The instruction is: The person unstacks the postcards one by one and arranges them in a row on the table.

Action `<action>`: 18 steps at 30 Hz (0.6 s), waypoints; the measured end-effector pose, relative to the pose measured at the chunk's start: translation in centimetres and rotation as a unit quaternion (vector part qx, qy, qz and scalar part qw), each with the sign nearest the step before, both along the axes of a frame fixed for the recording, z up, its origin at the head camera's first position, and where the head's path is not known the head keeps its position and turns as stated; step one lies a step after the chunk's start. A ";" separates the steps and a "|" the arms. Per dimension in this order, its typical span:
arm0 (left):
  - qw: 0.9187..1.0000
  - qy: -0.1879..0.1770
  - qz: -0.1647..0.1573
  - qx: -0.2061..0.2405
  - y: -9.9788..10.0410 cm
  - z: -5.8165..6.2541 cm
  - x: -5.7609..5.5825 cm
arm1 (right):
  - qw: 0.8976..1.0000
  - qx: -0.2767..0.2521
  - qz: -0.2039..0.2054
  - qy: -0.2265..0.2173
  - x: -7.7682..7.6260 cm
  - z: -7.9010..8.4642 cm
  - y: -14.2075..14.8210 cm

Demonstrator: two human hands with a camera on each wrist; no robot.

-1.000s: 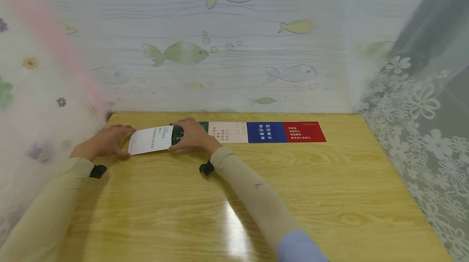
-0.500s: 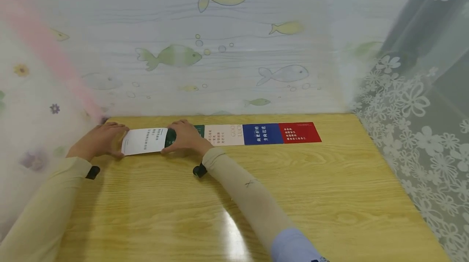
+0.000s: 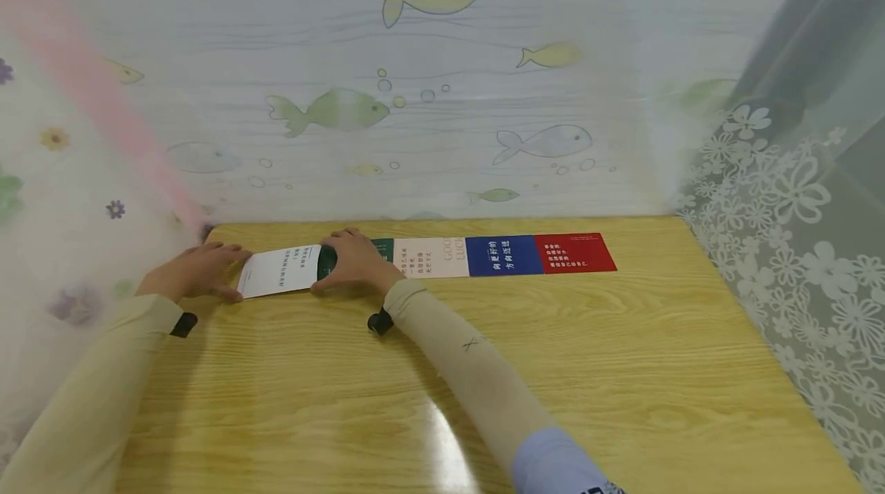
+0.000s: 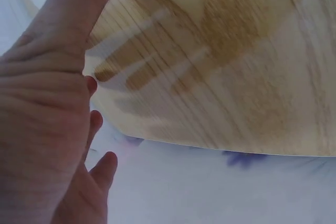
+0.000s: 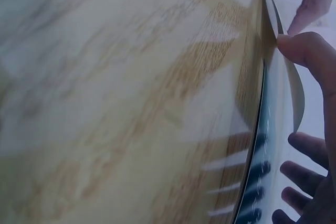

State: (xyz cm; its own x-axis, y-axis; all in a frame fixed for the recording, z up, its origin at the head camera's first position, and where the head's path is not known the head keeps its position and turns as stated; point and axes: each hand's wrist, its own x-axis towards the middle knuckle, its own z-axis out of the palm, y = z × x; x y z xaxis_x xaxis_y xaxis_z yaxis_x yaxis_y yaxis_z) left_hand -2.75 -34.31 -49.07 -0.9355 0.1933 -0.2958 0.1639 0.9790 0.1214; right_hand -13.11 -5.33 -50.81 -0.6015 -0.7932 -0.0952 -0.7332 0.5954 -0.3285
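Observation:
A white card (image 3: 280, 271) with printed writing is at the left end of a row of cards. My left hand (image 3: 190, 271) holds its left edge, thumb at the near corner and a finger at the far corner. My right hand (image 3: 356, 263) grips the right edge between thumb and finger. In the right wrist view the white card (image 5: 296, 98) bows upward beside the green card (image 5: 260, 145), which lies flat on the table. The right hand partly covers the green card (image 3: 327, 262) in the head view. Mostly bare wood and the left thumb (image 4: 79, 9) fill the left wrist view.
Rightward along the row lie a cream card (image 3: 432, 257), a blue card (image 3: 505, 256) and a red card (image 3: 574, 252), edge to edge on the wooden table (image 3: 484, 371). A fish-patterned curtain (image 3: 429, 133) hangs along the back edge. Lacy fabric (image 3: 795, 202) borders the right side.
The white card has shifted slightly left and looks lower and flatter, its right edge now close to the green card's left end. Both hands have moved with it. The other cards keep their places.

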 end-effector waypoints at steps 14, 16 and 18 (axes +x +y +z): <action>0.996 -0.039 0.052 0.057 -0.6 0.2 0.9 | 1.000 0.018 0.003 0.003 0.1 -0.1 -0.5; 0.995 -0.047 0.058 0.064 -0.6 0.4 0.9 | 1.000 0.019 -0.001 -0.002 0.1 -0.1 -0.5; 0.994 -0.052 0.063 0.070 -0.6 0.6 0.9 | 1.000 0.017 -0.002 -0.007 0.2 -0.1 -0.6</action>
